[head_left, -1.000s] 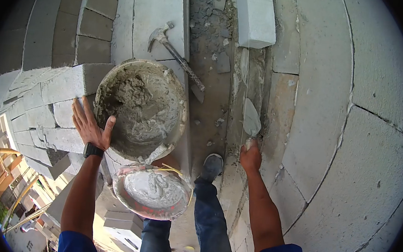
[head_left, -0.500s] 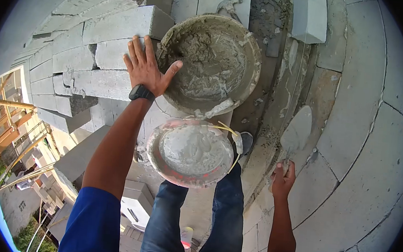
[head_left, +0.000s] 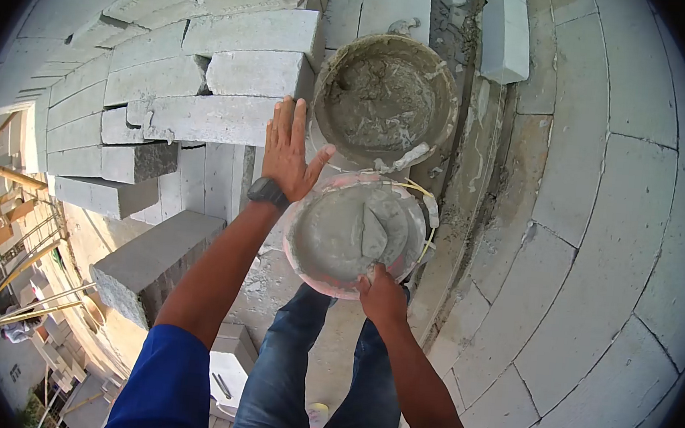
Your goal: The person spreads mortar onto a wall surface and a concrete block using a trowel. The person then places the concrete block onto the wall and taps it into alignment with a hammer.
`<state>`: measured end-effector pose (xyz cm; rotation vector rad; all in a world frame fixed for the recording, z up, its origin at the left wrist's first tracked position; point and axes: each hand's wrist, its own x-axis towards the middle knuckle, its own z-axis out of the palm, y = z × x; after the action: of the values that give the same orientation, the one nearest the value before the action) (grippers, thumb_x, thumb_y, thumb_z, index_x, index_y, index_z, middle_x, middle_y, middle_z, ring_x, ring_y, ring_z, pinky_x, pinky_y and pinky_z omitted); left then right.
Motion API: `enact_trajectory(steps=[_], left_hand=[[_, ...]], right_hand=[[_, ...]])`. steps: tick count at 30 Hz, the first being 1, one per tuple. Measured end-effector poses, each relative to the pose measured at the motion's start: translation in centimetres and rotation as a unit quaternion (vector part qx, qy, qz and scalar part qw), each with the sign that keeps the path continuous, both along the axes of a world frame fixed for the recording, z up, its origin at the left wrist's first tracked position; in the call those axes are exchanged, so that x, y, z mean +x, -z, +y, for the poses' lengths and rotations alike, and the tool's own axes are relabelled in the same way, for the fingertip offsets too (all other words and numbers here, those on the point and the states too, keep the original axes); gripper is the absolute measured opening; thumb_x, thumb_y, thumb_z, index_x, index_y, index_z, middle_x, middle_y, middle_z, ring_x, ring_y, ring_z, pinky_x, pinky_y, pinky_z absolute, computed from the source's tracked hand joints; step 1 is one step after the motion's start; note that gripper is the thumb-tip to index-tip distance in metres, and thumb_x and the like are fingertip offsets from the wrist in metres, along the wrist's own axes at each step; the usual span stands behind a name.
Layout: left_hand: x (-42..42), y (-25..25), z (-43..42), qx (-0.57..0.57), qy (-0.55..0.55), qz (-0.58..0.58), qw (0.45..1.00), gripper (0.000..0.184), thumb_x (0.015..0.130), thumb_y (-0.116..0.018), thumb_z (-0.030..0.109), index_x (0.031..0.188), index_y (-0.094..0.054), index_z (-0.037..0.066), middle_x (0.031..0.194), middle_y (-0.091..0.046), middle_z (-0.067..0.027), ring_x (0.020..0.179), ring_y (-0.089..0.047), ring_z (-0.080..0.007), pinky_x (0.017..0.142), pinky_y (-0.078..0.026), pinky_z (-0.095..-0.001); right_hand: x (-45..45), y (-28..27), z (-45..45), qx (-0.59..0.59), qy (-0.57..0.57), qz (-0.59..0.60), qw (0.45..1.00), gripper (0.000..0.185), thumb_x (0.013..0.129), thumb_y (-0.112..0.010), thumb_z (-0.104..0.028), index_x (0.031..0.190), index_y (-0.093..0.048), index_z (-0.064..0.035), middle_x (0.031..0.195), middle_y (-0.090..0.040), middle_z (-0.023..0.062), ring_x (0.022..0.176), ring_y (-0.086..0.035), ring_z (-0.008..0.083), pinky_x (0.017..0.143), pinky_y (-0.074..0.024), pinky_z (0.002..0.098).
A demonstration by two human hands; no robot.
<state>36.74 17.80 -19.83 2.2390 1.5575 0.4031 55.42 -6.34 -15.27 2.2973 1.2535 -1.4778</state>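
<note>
My right hand (head_left: 385, 299) is closed round the handle of a trowel (head_left: 372, 234). The blade lies in the wet grey mortar (head_left: 325, 233) inside a pinkish bucket (head_left: 313, 278) that stands by my legs. My left hand (head_left: 289, 155) is open, its fingers stretched towards the end of the stacked grey blocks (head_left: 205, 116); whether it presses on them I cannot tell. Just beyond my left thumb stands a wide round tub (head_left: 322, 136) with darker, rougher mortar in it. The hand holds nothing that I can see.
Pale blocks form a wall (head_left: 544, 310) along the right. One loose block (head_left: 505, 38) sits at the top right, and another long block (head_left: 158, 252) is at lower left. A hammer head (head_left: 404, 27) shows behind the tub. Timber poles (head_left: 8, 171) stand at far left.
My right hand has brought the trowel left from above the wall into the bucket's mortar. My left hand now appears nearer the bucket, and the whole view has shifted.
</note>
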Motion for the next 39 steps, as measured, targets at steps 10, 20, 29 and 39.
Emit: enact_trajectory(steps=[10,20,29,39], left_hand=[[-5.4,-0.9,-12.3,-0.092,-0.084,-0.076,0.989,0.085,0.102,-0.052,0.048,0.159,-0.019,-0.006,0.162,-0.019,-0.0349,0.151,-0.018,-0.0522,0.122,-0.018,-0.0573],[-2.3,0.3,0.0,0.022,-0.093,0.021,0.995,0.082,0.103,-0.050,0.053,0.162,-0.022,0.004,0.165,-0.017,-0.0305,0.154,-0.014,-0.0488,0.122,-0.016,-0.0587],[1.4,6.0,7.0,-0.153,-0.314,0.088,0.933,0.101,0.093,-0.030,0.084,0.166,-0.009,0.018,0.169,-0.004,-0.0264,0.157,0.002,-0.0449,0.120,0.001,-0.0669],[4.7,6.4,5.7,-0.030,-0.282,0.273,0.919,0.118,0.083,-0.049,0.088,0.166,-0.007,0.016,0.171,-0.006,-0.0219,0.158,-0.002,-0.0406,0.120,-0.007,-0.0670]], right_hand=[[2.5,-2.7,-5.6,0.141,0.126,0.121,0.975,0.046,0.093,-0.068,-0.041,0.117,-0.061,-0.0027,0.090,-0.069,0.0277,0.089,-0.068,0.0492,0.077,-0.0525,0.0517],[7.3,0.2,-8.8,0.127,0.040,0.114,0.985,0.042,0.089,-0.071,-0.035,0.118,-0.060,-0.0071,0.092,-0.070,0.0243,0.089,-0.067,0.0463,0.072,-0.0537,0.0534],[13.9,-0.1,-8.9,0.107,0.264,0.288,0.914,0.025,0.093,-0.071,-0.025,0.103,-0.063,-0.0030,0.073,-0.065,0.0082,0.066,-0.066,0.0176,0.060,-0.0493,0.0345],[30.0,12.8,-4.1,0.224,0.417,0.126,0.872,0.031,0.088,-0.068,-0.015,0.113,-0.061,0.0023,0.087,-0.068,0.0071,0.076,-0.062,0.0144,0.069,-0.0497,0.0327]])
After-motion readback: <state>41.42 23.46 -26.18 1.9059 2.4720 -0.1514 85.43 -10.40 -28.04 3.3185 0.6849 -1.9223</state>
